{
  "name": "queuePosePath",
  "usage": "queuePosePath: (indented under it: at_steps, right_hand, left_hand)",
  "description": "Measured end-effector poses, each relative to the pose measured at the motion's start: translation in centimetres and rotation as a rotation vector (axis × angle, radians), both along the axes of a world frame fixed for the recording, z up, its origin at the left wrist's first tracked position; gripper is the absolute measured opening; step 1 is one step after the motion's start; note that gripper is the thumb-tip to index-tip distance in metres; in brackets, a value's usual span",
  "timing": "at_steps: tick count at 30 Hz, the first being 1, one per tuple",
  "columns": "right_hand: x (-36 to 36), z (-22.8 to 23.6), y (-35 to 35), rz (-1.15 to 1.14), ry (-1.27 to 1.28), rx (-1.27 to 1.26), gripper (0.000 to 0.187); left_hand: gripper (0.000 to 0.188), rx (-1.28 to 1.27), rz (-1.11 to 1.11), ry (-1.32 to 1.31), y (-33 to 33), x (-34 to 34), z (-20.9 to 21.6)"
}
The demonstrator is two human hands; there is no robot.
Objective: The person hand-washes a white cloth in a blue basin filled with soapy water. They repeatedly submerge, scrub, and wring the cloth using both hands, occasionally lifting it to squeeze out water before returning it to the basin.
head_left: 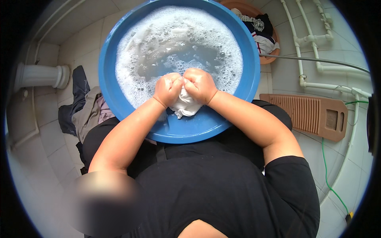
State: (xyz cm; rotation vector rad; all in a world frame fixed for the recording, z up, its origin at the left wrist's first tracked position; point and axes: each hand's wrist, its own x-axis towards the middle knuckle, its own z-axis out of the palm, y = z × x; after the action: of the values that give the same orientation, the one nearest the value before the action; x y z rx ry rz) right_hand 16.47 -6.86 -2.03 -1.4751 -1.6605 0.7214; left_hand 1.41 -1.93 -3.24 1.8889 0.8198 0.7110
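A large blue basin (107,71) of sudsy water stands in front of me, its near rim close to my lap. Over its near side my left hand (168,89) and my right hand (199,85) are pressed together in fists. Both grip a bunched white cloth (185,105), whose loose part hangs below my fists toward the basin's near wall. Thick white foam (139,37) rings the water, and greyish water shows in the middle. What kind of garment the cloth is, I cannot tell.
Behind the basin at the right, an orange tub (271,58) holds dark and white clothes. A brown washboard (313,115) lies on the tiles at my right, near white pipes (313,39) and a green cord (326,170). Dark and beige clothes (85,109) lie at the left by a white pedestal (41,76).
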Motion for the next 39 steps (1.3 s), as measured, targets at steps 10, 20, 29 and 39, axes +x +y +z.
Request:
queuePosePath:
  at_steps: [10, 20, 29, 39]
  right_hand:
    - [5.0, 3.3, 0.4, 0.053, 0.126, -0.414, 0.076]
    - [4.3, 4.5, 0.7, -0.103, 0.501, -0.468, 0.019]
    - [3.6, 11.1, 0.9, 0.01, 1.334, -0.31, 0.019]
    - [9.3, 9.7, 2.9, -0.355, 0.462, -0.078, 0.035]
  left_hand:
    - [0.067, -0.798, 0.213, -0.06, 2.8, -3.3, 4.3]
    - [0.04, -0.049, 0.59, -0.121, 0.8, -5.4, 6.3]
    - [0.051, -0.12, -0.019, 0.426, -2.0, -1.7, 8.5]
    - [0.023, -0.712, 0.186, -0.427, 1.4, -4.1, 9.3]
